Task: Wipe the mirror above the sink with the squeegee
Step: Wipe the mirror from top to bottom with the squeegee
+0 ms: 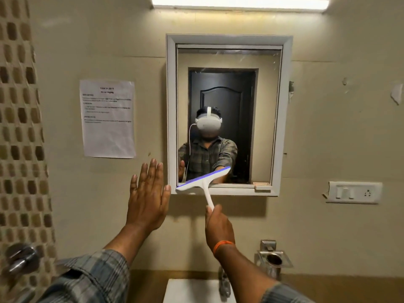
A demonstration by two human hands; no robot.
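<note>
Gripping the squeegee (204,181) by the bottom end of its white handle, our right hand (218,226) had its fingers curled tight around it, an orange band on the wrist. Our left hand (147,199) held nothing: fingers straight and spread, palm toward the wall just left of the mirror (228,114), thumb tip right at the frame's lower left corner. Couldn't tell if the palm was actually touching the wall.

The squeegee stuck up and a bit left from our right fist. Its blade, with a blue-purple edge, sat tilted across the mirror's bottom left corner: left end low over the frame, right end higher over the glass. So it was between our two hands, closer to the left thumb at its low end.

The glass showed some streaks near the top, plus a reflection of a person in a headset and plaid shirt in front of a dark door. A small beige block (262,185) sat on the frame's lower right ledge.

Around us: a printed sheet (108,119) taped to the wall left of the mirror, a switch plate (354,192) to the right, a steel holder (274,259) lower right, the tap (225,285) and white sink (185,290) below, and a light bar (240,2) overhead.
</note>
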